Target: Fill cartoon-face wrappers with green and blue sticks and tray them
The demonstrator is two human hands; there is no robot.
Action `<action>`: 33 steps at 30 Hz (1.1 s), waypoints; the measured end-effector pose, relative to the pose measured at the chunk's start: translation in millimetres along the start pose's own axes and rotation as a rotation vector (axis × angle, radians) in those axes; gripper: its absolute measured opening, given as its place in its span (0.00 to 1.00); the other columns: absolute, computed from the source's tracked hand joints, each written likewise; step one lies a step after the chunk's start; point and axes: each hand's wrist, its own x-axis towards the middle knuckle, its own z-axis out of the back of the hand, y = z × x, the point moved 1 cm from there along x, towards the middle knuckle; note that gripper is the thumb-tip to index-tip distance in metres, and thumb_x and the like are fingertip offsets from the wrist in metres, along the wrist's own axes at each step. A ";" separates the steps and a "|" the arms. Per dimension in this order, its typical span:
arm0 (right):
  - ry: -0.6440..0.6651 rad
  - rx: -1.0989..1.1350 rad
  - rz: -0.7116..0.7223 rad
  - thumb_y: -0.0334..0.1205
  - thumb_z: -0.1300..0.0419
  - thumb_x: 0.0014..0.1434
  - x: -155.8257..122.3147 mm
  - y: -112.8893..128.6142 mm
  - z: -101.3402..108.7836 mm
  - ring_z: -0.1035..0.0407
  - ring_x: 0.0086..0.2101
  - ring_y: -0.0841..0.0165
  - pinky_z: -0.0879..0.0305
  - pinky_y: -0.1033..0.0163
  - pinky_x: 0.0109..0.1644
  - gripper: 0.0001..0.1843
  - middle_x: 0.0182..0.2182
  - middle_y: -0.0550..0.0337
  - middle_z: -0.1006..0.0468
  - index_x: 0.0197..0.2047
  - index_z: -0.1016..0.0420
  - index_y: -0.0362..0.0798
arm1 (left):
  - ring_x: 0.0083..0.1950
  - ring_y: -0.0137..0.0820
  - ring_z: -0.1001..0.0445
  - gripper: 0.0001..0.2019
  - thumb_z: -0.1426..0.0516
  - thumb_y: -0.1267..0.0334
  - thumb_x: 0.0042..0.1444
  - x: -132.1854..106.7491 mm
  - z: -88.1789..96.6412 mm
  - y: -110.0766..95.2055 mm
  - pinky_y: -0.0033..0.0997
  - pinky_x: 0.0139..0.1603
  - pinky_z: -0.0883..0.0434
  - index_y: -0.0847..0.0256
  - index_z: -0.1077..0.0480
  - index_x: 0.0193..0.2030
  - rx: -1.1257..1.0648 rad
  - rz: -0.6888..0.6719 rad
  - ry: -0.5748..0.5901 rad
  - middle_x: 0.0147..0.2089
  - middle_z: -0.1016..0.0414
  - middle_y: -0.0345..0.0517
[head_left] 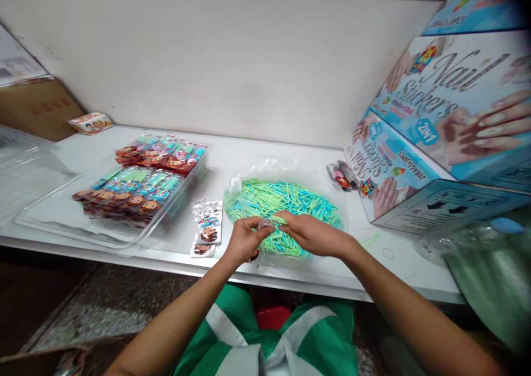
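Note:
My left hand and my right hand meet over the near edge of a heap of green and blue sticks lying on a clear plastic bag. Both hands pinch a small clear packet between their fingertips. Just left of my left hand lie a few sticker sheets with cartoon faces, flat on the white table.
A clear tray holds rows of packed sticker packets at the left. Large "Nail Stickers" boxes stand at the right. Loose packets lie by the box. A small box and a cardboard carton sit far left.

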 end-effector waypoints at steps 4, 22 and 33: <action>0.045 0.010 0.005 0.44 0.56 0.65 0.2 -1.1 0.7 0.30 0.39 0.61 0.40 0.62 0.37 0.18 0.39 0.51 0.25 0.56 0.41 0.47 | 0.25 0.27 0.34 0.11 0.40 0.56 0.48 -3.7 2.7 -2.2 0.24 0.26 0.38 0.61 0.24 0.26 0.138 -0.064 -0.007 0.21 0.32 0.38; 0.158 -0.029 -0.009 0.45 0.54 0.64 3.9 6.9 6.9 0.30 0.32 0.63 0.42 0.64 0.31 0.16 0.32 0.52 0.24 0.48 0.34 0.46 | 0.32 0.31 0.27 0.05 0.43 0.62 0.53 0.6 13.9 -1.0 0.44 0.58 0.39 0.58 0.27 0.30 0.487 -0.543 0.045 0.27 0.25 0.43; 0.206 -0.161 -0.095 0.32 0.45 0.55 17.8 4.0 -7.4 0.28 0.36 0.58 0.37 0.61 0.33 0.37 0.39 0.41 0.22 0.66 0.54 0.36 | 0.36 0.36 0.30 0.08 0.52 0.63 0.59 -12.6 -1.5 -10.3 0.41 0.46 0.36 0.62 0.35 0.33 0.911 -0.486 0.287 0.31 0.29 0.50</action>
